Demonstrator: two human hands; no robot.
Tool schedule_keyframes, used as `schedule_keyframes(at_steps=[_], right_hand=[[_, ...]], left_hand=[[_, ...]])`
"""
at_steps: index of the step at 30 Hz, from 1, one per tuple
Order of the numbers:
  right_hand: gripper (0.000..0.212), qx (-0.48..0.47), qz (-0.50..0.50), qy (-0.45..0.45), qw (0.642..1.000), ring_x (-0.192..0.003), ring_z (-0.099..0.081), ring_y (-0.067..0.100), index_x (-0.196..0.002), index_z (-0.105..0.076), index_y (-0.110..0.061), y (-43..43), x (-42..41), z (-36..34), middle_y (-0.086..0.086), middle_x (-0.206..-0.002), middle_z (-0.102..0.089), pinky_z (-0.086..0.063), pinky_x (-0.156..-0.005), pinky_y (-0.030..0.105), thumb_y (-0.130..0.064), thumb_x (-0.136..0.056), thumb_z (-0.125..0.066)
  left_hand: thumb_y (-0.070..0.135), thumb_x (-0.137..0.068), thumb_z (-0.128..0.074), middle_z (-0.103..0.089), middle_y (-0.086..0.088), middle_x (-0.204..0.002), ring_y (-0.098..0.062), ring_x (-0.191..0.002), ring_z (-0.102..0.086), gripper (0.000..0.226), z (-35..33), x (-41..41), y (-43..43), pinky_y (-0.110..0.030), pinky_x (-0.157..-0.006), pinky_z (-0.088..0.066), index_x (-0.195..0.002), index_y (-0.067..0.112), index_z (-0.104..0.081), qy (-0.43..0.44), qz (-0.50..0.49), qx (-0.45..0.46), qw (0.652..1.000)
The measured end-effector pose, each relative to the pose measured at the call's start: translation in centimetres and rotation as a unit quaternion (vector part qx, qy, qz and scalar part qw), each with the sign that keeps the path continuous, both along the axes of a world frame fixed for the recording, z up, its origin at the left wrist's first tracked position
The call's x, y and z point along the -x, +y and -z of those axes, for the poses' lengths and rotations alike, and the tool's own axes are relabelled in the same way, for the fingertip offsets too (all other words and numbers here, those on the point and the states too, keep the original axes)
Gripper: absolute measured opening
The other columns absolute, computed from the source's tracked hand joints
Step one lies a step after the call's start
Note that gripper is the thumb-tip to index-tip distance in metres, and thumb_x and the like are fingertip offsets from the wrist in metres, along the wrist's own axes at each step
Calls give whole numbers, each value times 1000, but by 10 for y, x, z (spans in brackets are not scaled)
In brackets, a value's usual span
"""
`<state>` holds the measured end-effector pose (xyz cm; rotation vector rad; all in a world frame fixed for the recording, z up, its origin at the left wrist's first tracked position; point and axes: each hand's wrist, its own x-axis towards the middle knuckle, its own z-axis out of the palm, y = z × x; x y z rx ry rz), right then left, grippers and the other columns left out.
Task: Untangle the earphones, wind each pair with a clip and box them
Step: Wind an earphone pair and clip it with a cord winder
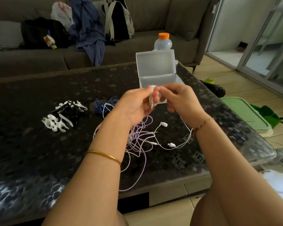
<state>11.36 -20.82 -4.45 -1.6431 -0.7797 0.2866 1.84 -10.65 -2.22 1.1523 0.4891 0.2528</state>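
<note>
White earphone cable (151, 98) sits pinched in the left grip (136, 106), right grip (180, 98) pinching its top end.

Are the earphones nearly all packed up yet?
Not nearly. Done: nothing shows in the open box yet. In hand: the left hand and right hand pinch a partly wound white cable. Left: the purple and white tangle, the blue earphones and spare clips wait on the table.

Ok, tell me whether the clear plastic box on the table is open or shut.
Open: the clear plastic box has its hinged lid raised upright behind the base, its inner face turned toward the camera.
</note>
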Motion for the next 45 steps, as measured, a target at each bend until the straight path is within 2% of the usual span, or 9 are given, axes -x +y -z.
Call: schedule_keyframes(at_steps=[4,11,17,21,27,32,36,41,45], right_hand=[[21,101,-35,-50,993,-43,-41,1,-108,-68,-16,5,6,4,1,-65,-56,-37,-45,16,-19,-97,-50],[26,225,-131,-190,947,-45,-42,3,-94,-71,-6,-3,15,-16,2,-61,-56,-37,-49,10,-26,-95,-53],[19,194,-60,-260,944,-55,-47,1,-90,-70,-16,-4,9,-22,-10,-66,-55,-36,-53,8,-26,-95,-55],[20,188,66,-356,913,-81,-57,14,-95,-69,-14,-4,-6,-14,2,-92,-66,-50,-76,31,-27,-94,-54],[21,127,115,-318,933,-79,-53,10,-100,-71,-9,-3,-10,-4,1,-90,-65,-39,-70,13,-20,-94,-54],[22,177,-5,-218,960,-47,-48,-2,-94,-69,-8,3,6,-2,-6,-65,-52,-38,-47,9,-18,-97,-50],[24,260,-94,-191,942,-35,-44,2,-93,-68,-7,2,12,-10,2,-65,-58,-40,-42,12,-23,-96,-51],[23,229,-107,-196,948,-42,-46,3,-86,-68,-9,-10,14,-29,1,-63,-53,-45,-46,20,-24,-94,-52],[17,184,2,-268,946,-58,-46,3,-92,-67,-10,-12,0,-25,-9,-69,-53,-37,-54,8,-20,-94,-54]], left_hand=[[27,-101,-43,-69,14,-75,-1,-81,-62,24,-1,1,7,-24,-76,-37,-91,22,-64,-54,-55,145,986],[17,-97,-54,-73,5,-94,-2,-81,-71,12,7,-4,4,-17,-65,-48,-98,17,-66,-87,-179,7,980],[16,-92,-61,-73,-4,-85,-10,-77,-69,13,14,-3,0,-27,-75,-56,-86,15,-72,-4,-150,-459,875],[23,-96,-54,-70,6,-80,-11,-78,-67,16,7,-3,-6,-35,-79,-54,-83,25,-64,44,-68,-490,868],[12,-98,-49,-60,3,-64,-2,-55,-56,20,-5,0,-4,-20,-69,-46,-84,5,-61,27,40,-101,994],[23,-99,-47,-69,12,-72,-3,-75,-64,21,-2,-2,1,-28,-82,-41,-84,21,-63,-57,-49,145,987],[13,-94,-57,-72,9,-81,-3,-79,-69,18,8,-8,-3,-17,-62,-48,-84,23,-66,-58,-179,-43,981],[14,-85,-67,-73,3,-84,-18,-86,-70,13,22,-8,3,-44,-86,-54,-96,11,-73,-5,-195,-436,879],[19,-95,-56,-70,6,-76,-6,-71,-68,15,14,-4,2,-26,-76,-55,-89,17,-69,24,-81,-454,887]])
